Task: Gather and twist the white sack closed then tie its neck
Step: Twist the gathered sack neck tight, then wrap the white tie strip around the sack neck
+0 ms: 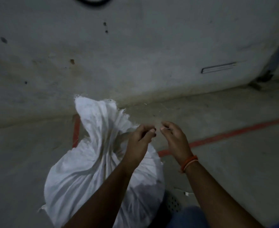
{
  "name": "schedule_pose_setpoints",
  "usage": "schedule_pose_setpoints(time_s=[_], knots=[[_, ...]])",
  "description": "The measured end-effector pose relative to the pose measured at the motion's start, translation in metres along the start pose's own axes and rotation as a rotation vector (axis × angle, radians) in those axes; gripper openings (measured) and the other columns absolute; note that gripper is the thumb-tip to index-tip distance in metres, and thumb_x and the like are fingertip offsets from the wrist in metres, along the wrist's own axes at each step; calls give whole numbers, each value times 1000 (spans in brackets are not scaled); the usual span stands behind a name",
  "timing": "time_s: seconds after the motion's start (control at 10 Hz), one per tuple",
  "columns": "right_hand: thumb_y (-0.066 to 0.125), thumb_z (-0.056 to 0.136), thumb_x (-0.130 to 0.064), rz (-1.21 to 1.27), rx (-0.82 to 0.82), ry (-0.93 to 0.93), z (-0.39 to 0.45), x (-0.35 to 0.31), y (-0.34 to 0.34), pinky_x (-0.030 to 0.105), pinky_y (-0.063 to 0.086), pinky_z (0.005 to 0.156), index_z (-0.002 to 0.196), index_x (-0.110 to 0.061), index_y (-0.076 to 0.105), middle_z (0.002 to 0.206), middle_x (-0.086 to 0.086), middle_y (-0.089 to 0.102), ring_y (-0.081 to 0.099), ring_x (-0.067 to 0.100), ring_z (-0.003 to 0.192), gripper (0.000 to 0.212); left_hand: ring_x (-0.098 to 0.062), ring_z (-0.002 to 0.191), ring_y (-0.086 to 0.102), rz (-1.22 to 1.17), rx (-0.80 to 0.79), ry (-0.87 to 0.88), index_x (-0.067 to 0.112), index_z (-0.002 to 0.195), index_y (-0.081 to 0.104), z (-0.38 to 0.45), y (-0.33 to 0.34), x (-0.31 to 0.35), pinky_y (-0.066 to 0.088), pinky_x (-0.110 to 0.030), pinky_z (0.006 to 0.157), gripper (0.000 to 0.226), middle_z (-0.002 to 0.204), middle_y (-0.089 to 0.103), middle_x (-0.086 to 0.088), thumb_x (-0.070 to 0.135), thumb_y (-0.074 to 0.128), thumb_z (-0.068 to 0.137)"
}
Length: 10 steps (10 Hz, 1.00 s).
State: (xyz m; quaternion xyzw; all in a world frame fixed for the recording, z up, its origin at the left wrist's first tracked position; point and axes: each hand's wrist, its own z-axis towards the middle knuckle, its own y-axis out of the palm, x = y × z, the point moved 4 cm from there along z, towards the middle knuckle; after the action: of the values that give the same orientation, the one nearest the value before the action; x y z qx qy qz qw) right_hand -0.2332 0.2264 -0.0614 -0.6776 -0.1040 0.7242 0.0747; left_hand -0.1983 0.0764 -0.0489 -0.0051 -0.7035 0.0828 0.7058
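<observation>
White sack (92, 165), tie barely discernible

Grey concrete floor (217, 162), red line (226, 134), white sack (86, 170)

white sack (89, 170), red floor line (234, 133)

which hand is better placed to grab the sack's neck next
Left, probably. The left hand hangs right over the white sack, near its gathered neck; the right hand is off to the side above the floor.
</observation>
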Motion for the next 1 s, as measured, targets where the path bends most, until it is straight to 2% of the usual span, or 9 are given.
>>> schedule_pose_setpoints(time_s=[0.2, 0.3, 0.4, 0.5, 0.6, 0.7, 0.8, 0.9, 1.0], knots=[[55, 102, -22, -13, 148, 162, 0, 98, -82, 17, 45, 91, 132, -15, 64, 132, 0, 61, 59, 12, 118, 32, -31, 114, 68, -197, -246, -351, 6, 118, 65, 27, 125, -68, 51, -44, 103, 25, 121, 71, -17, 23, 55, 103], [56, 102, -27, -48, 205, 273, -7, 161, -109, 32, 48, 101, 126, -14, 66, 129, 2, 65, 60, 18, 118, 29, -20, 106, 67, -122, -351, -496, 21, 111, 65, 30, 177, -122, 49, -35, 92, 15, 119, 71, -9, 27, 55, 103], [59, 101, -22, -61, 265, 390, -19, 229, -123, 36, 49, 104, 126, -13, 68, 128, 5, 67, 62, 19, 118, 28, -19, 109, 61, 24, -433, -563, 25, 104, 64, 31, 214, -181, 45, -31, 86, 11, 122, 68, -9, 29, 54, 103], [62, 98, -14, -80, 297, 533, -32, 294, -126, 40, 52, 101, 121, -10, 71, 122, 9, 71, 65, 24, 112, 25, -17, 103, 53, 54, -450, -651, 15, 109, 58, 33, 238, -234, 41, -28, 84, 15, 117, 59, -9, 25, 47, 106], [64, 94, -6, -107, 273, 687, -43, 351, -117, 34, 51, 98, 119, -8, 72, 119, 12, 71, 65, 24, 108, 27, -23, 116, 55, 36, -401, -736, 11, 115, 63, 29, 245, -276, 41, -33, 102, 19, 121, 61, -11, 23, 52, 105], [64, 91, -6, -164, 214, 812, -52, 394, -102, 32, 48, 100, 121, -9, 72, 121, 15, 71, 65, 29, 114, 31, -27, 119, 58, -59, -317, -780, 11, 116, 66, 35, 246, -312, 45, -43, 107, 23, 124, 63, -11, 22, 65, 96], [66, 85, -12, -156, 126, 906, -54, 426, -86, 34, 49, 103, 123, -10, 71, 124, 15, 71, 65, 31, 117, 39, -22, 111, 53, 2, -339, -859, 4, 135, 55, 45, 239, -340, 41, -36, 93, 36, 136, 59, -11, 18, 55, 102], [64, 67, -28, -116, 86, 960, -54, 458, -69, 47, 55, 98, 120, -11, 72, 111, 19, 76, 70, 37, 106, 56, -33, 128, 53, 70, -404, -822, 2, 139, 52, 49, 241, -356, 38, -36, 95, 38, 148, 52, -19, 18, 49, 104], [62, 83, -27, -97, -26, 1020, -52, 478, -52, 43, 57, 93, 127, -11, 67, 111, 21, 75, 69, 29, 92, 47, -38, 142, 42, 124, -409, -798, -5, 146, 43, 51, 243, -362, 41, -37, 100, 41, 152, 46, -23, 7, 40, 107]])
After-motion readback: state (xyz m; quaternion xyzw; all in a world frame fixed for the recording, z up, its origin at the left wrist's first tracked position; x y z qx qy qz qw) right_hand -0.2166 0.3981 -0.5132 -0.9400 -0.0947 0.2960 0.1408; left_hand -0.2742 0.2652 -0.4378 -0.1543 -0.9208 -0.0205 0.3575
